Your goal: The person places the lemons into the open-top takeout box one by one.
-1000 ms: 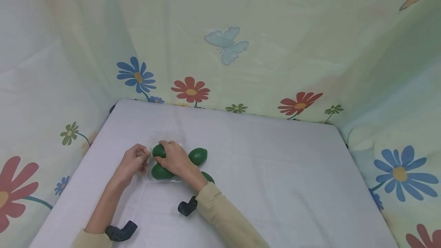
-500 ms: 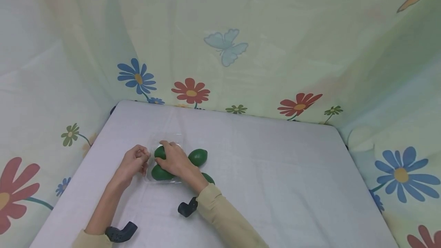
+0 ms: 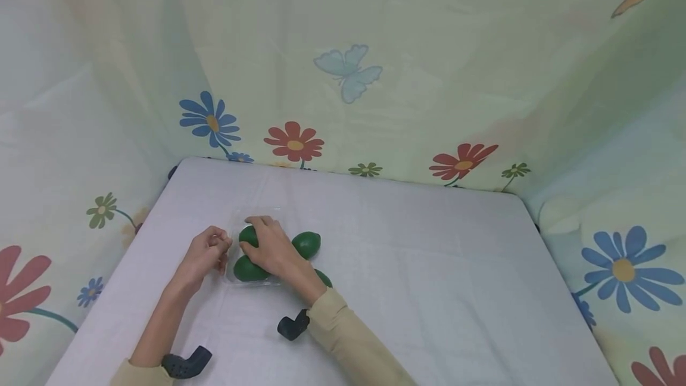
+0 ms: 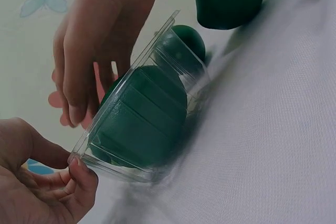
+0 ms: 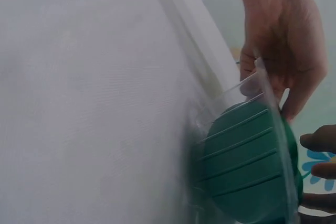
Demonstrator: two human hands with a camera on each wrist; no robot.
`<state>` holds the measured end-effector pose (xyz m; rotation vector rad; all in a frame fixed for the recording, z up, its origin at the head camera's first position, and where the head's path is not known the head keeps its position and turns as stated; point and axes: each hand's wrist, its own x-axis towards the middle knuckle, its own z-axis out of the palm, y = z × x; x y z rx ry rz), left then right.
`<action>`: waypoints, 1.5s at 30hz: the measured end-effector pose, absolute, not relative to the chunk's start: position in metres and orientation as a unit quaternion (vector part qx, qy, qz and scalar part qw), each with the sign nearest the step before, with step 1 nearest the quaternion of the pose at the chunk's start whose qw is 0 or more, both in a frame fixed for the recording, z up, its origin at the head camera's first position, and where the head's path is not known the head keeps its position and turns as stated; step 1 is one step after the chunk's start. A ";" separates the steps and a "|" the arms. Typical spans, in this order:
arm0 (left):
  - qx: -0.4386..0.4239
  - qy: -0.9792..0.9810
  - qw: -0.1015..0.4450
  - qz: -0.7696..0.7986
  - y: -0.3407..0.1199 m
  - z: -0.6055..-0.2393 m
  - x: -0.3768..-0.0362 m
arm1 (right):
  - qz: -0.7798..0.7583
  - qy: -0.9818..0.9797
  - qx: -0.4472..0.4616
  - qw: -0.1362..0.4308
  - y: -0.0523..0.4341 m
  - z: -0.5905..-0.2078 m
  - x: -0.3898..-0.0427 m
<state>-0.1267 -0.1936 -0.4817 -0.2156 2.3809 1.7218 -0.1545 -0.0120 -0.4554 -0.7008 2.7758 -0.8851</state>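
My left hand (image 4: 39, 179) is pinching the left rim of the clear tray (image 5: 282, 140). Inside, a far green fruit (image 3: 248, 234) is sitting between the thumb and fingers of my right hand (image 3: 274, 248); whether they are gripping it, I cannot tell. A nearer green fruit (image 3: 248, 269) is lying beside it, and a loose green fruit (image 3: 307, 245) outside.

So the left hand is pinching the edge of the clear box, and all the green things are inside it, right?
Not all of them: the head view shows one green thing and a second green thing, partly hidden, lying outside the clear box, on the white table. The left hand is indeed pinching the box's edge.
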 end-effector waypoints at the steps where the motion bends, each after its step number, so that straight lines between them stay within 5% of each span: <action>1: -0.073 0.805 0.096 0.581 -0.193 -0.481 -0.126 | -0.294 0.923 -0.238 0.066 -0.011 -0.454 -0.154; 24: -0.065 0.805 0.101 0.582 -0.195 -0.475 -0.123 | -0.296 0.883 -0.358 -0.066 0.062 -0.429 -0.127; 36: -0.065 0.799 0.105 0.589 -0.197 -0.476 -0.124 | -0.265 0.892 -0.352 -0.100 0.094 -0.429 -0.112; 45: -0.063 0.796 0.107 0.592 -0.196 -0.478 -0.125 | -0.265 0.907 -0.318 -0.072 0.117 -0.440 -0.097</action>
